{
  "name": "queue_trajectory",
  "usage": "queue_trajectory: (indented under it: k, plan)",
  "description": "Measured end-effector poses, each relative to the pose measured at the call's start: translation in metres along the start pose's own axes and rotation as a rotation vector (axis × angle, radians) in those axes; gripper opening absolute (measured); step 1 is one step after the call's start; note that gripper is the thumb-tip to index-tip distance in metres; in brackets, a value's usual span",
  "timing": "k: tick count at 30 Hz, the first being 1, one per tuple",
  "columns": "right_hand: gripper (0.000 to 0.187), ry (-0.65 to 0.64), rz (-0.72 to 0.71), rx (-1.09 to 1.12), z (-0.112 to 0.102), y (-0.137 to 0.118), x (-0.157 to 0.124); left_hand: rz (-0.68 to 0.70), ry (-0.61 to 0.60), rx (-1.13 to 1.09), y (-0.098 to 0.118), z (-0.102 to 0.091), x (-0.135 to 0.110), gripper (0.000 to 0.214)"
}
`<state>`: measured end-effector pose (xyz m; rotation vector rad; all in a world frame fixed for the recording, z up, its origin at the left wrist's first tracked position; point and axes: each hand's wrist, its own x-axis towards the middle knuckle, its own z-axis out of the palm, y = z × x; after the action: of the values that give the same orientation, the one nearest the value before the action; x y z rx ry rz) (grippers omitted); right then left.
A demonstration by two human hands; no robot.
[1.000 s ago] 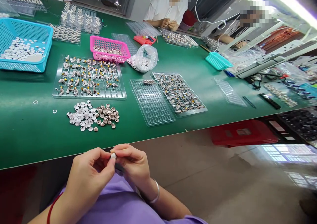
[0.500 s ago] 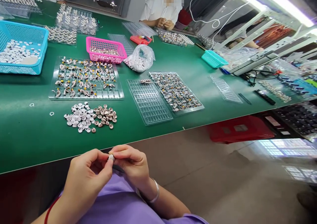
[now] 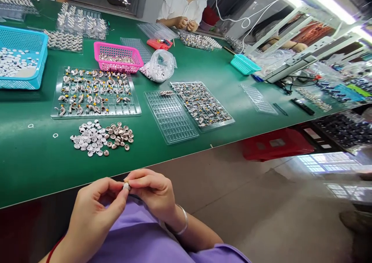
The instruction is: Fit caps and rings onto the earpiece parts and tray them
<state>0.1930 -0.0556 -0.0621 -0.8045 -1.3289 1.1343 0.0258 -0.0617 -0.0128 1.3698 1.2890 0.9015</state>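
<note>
Below the front edge of the green table (image 3: 35,166), over my lap, my left hand (image 3: 95,212) and my right hand (image 3: 152,191) pinch one small white round part (image 3: 126,186) between thumb and fingertips. Both hands are closed on it and touch each other. A dark thin piece shows just under the part. On the table ahead lies a loose pile of small white and brownish round caps (image 3: 100,138). Behind the pile sits a clear tray (image 3: 94,92) holding several small assembled pieces.
An empty clear grid tray (image 3: 170,117) and a filled one (image 3: 200,104) lie to the right. A pink basket (image 3: 117,56), a blue basket (image 3: 21,57), a plastic bag (image 3: 159,66) and a teal basket (image 3: 245,64) stand farther back. A person (image 3: 181,7) works across the table. A red stool (image 3: 274,142) stands below.
My hands stay together on the small part and have barely shifted. The view has drifted, so the table things sit slightly further left and up.
</note>
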Motion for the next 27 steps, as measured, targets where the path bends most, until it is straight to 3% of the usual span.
queue_trajectory:
  k: [6, 16, 23, 27]
  plan:
    - [0.030, -0.006, -0.019, 0.025, 0.0006, -0.0026, 0.0021, 0.146, 0.035, 0.043, 0.0000, 0.0003, -0.0006, 0.006]
    - [0.024, -0.017, -0.105, 0.009, 0.0002, -0.0013, 0.0008, 0.069, -0.013, -0.125, -0.0041, -0.0042, -0.0020, 0.004]
    - [0.023, 0.040, -0.106, 0.016, 0.0059, -0.0024, -0.0024, 0.244, 0.059, -0.024, -0.0077, -0.0020, -0.0056, 0.012]
    - [0.018, 0.029, -0.111, 0.007, 0.0059, -0.0036, -0.0024, 0.274, 0.047, 0.054, -0.0077, -0.0039, -0.0058, 0.011]
